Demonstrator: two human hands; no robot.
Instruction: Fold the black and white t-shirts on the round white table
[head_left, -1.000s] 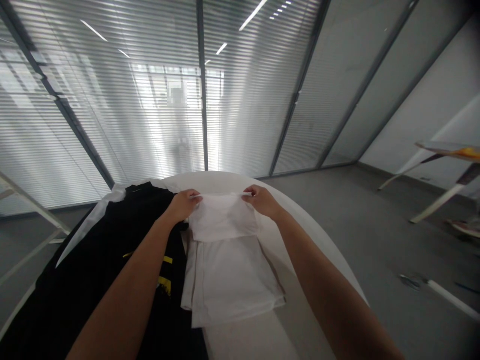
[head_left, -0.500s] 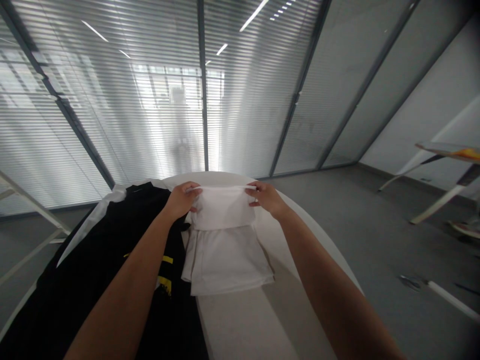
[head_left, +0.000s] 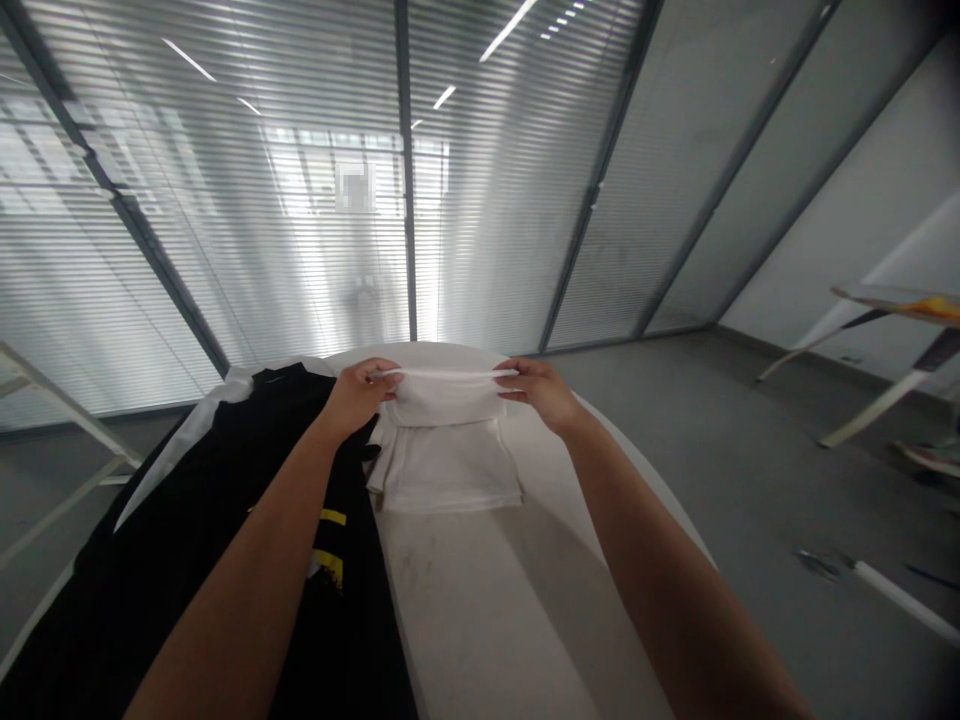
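Head view: left hand (head_left: 367, 392) and right hand (head_left: 541, 392) pinch the far edge of a folded white cloth (head_left: 450, 467) at either end, its near part lying on the rounded desk (head_left: 541, 475) just beside a black garment (head_left: 225, 470) with yellow marks (head_left: 332, 517); blinds (head_left: 495, 220) hang beyond.

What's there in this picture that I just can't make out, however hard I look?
All in the head view:
- White cloth: inner layers hidden by its own top folds.
- Black garment: cut off by the bottom edge, partly covered by the left forearm.
- Orange thing: cut off by the right edge.
- Grey object on the floor: too blurred to identify.
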